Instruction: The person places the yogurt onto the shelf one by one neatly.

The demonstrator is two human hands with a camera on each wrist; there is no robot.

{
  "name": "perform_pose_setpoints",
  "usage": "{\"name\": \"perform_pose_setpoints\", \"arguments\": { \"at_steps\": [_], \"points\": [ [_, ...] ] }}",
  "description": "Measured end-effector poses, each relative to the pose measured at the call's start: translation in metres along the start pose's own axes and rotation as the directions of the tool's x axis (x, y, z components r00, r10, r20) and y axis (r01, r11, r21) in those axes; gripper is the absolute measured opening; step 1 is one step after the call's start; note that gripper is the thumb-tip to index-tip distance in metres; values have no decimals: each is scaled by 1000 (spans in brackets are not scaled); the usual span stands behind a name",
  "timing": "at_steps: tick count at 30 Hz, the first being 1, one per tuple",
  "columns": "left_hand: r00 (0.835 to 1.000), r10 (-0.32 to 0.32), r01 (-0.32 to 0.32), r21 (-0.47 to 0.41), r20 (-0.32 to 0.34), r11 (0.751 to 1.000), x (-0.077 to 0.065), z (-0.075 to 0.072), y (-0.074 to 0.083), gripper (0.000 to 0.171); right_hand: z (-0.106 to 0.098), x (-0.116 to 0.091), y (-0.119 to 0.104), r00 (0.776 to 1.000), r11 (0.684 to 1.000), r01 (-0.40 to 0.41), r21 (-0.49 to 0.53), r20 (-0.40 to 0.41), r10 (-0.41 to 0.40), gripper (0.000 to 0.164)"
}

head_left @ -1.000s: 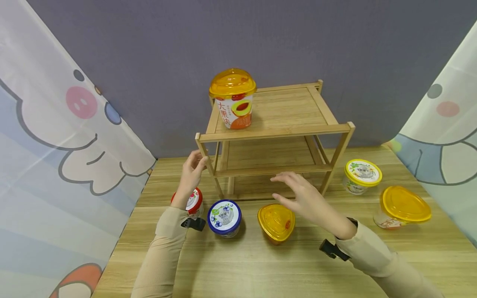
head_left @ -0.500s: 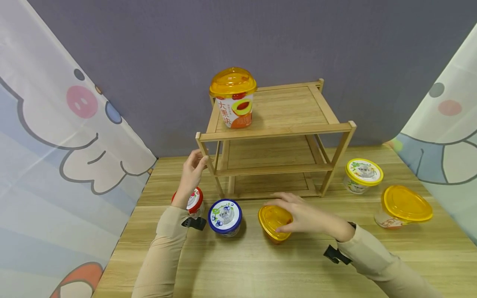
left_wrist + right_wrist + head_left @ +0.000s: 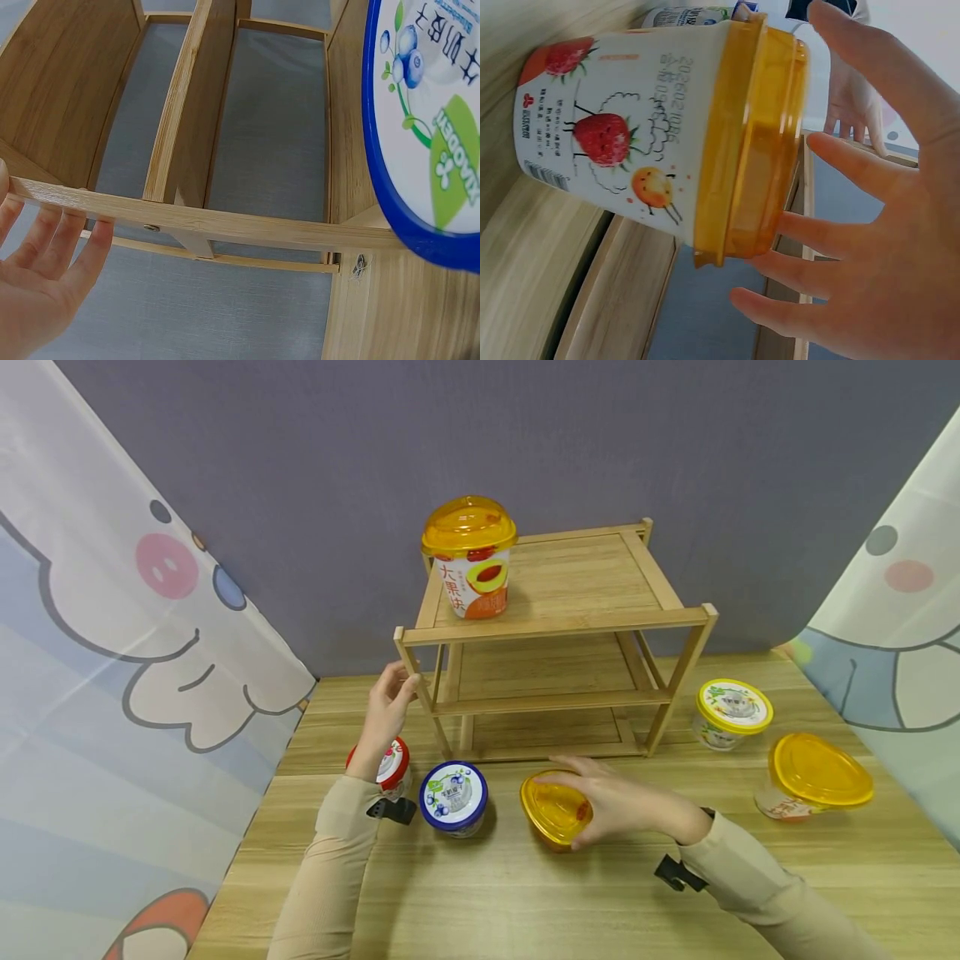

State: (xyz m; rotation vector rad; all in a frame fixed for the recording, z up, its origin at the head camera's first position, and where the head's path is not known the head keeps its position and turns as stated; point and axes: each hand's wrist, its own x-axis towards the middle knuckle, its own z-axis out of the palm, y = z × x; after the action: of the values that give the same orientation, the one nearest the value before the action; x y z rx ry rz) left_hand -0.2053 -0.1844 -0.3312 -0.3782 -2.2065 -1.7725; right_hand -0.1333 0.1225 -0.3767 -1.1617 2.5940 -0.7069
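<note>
My left hand [image 3: 385, 706] holds the front left post of a small wooden shelf rack [image 3: 588, 578]; in the left wrist view its fingers [image 3: 52, 244] lie against the post, the thumb barely showing. My right hand [image 3: 628, 802] is over a fruit cup with an amber lid [image 3: 553, 817] standing before the rack. Seen from the right wrist, that cup [image 3: 607, 127] has strawberry pictures, and the spread fingers [image 3: 810, 232] are beside the lid, the thumb apart from it. Some fingertips are hidden behind the lid, so contact there is unclear.
A peach-pictured cup [image 3: 471, 564] stands on the rack's top shelf. On the table [image 3: 510, 910] are a blue-lidded cup [image 3: 453, 797], a red-lidded cup [image 3: 393, 766] partly behind my left wrist, a yellow-lidded cup [image 3: 733, 708] and another amber-lidded cup [image 3: 817, 772] at the right.
My right hand has come down and toward me onto the amber-lidded cup, its thumb now by the lid's near right edge. My left hand stays at the post.
</note>
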Motion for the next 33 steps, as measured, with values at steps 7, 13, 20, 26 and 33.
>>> {"name": "perform_pose_setpoints", "arguments": {
  "at_steps": [7, 13, 20, 26, 33],
  "points": [
    [1000, 10, -10, -6, -6, 1000, 0, 1, 0, 25, 3, -2, 3, 999, 1000, -16, -3, 36, 16, 76],
    [1000, 27, -27, -1, -14, 1000, 0, 1, 0, 25, 6, -3, 4, 1000, 1000, -18, 8, 13, 18, 74],
    [1000, 21, -21, -8, -13, 1000, 0, 1, -1, 25, 15, -3, 5, 998, 999, -30, -13, -50, 29, 73],
    [1000, 12, -13, -21, -10, 1000, 0, 1, -1, 26, 28, -3, 7, 984, 995, -14, -101, -179, -4, 73],
    [1000, 19, -19, -9, -3, 1000, 0, 1, -1, 26, 39, -1, 7, 944, 986, -65, -154, -330, 10, 74]
  ]
}}
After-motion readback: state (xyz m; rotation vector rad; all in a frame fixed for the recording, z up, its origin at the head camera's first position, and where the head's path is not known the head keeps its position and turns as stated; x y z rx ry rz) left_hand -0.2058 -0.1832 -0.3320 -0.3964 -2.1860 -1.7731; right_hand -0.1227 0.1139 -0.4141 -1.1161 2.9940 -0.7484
